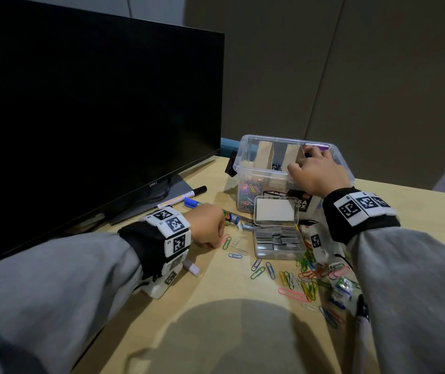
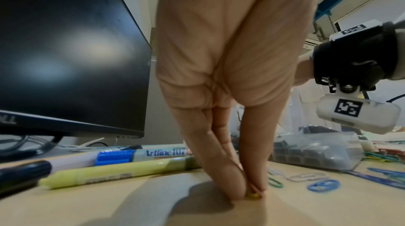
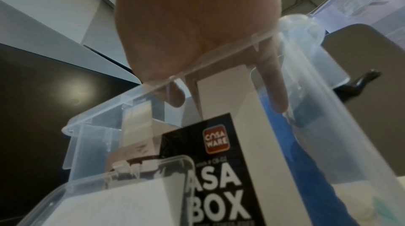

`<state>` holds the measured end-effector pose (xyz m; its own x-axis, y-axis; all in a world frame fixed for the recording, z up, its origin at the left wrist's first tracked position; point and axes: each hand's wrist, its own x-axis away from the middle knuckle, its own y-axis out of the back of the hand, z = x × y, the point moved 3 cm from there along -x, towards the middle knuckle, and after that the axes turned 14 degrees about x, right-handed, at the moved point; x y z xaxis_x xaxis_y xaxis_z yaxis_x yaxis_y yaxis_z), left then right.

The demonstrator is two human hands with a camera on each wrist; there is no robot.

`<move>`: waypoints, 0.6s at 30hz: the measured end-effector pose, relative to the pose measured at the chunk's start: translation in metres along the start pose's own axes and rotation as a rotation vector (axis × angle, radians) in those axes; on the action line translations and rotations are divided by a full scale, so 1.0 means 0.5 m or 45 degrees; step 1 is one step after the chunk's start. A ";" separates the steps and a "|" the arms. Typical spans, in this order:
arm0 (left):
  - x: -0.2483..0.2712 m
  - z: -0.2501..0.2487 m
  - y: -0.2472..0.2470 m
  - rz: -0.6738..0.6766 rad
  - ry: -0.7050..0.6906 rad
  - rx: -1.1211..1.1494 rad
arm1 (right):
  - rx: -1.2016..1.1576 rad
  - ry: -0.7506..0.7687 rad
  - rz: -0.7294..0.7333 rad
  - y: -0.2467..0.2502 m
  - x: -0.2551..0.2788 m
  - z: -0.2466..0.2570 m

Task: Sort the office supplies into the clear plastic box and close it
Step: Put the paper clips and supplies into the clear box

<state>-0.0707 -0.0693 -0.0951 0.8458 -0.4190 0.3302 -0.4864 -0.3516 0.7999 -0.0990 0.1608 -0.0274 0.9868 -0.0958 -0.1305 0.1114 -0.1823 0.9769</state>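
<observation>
The clear plastic box (image 1: 245, 160) stands open at the back of the table, split by cardboard dividers, with coloured paper clips in its left compartment. My right hand (image 1: 314, 168) reaches over the front rim (image 3: 219, 63) into the right part. Its fingers (image 3: 276, 91) hang down inside, spread apart, and nothing shows between them. My left hand (image 1: 217, 242) is down on the table, where its thumb and forefinger pinch a small yellow paper clip (image 2: 254, 195). Loose paper clips (image 1: 296, 278) lie scattered in front of the box.
A small clear case of staples (image 1: 278, 242) sits open before the box, its lid leaning against it. A yellow highlighter (image 2: 120, 172), a blue-capped marker (image 2: 142, 154) and a black marker (image 1: 197, 192) lie left of my left hand. A dark monitor (image 1: 81, 103) fills the left.
</observation>
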 end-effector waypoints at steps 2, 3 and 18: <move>-0.004 -0.008 -0.006 -0.025 -0.026 0.006 | 0.000 0.003 -0.004 0.001 0.000 0.000; -0.006 -0.012 -0.007 -0.047 -0.039 -0.012 | -0.001 0.004 -0.003 0.001 0.000 0.000; 0.004 -0.078 -0.081 0.135 0.059 -0.338 | -0.011 0.009 -0.008 -0.003 -0.003 -0.001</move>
<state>-0.0405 -0.0234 -0.1072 0.8053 -0.4008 0.4368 -0.5037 -0.0740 0.8607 -0.1007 0.1617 -0.0283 0.9869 -0.0880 -0.1356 0.1188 -0.1741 0.9775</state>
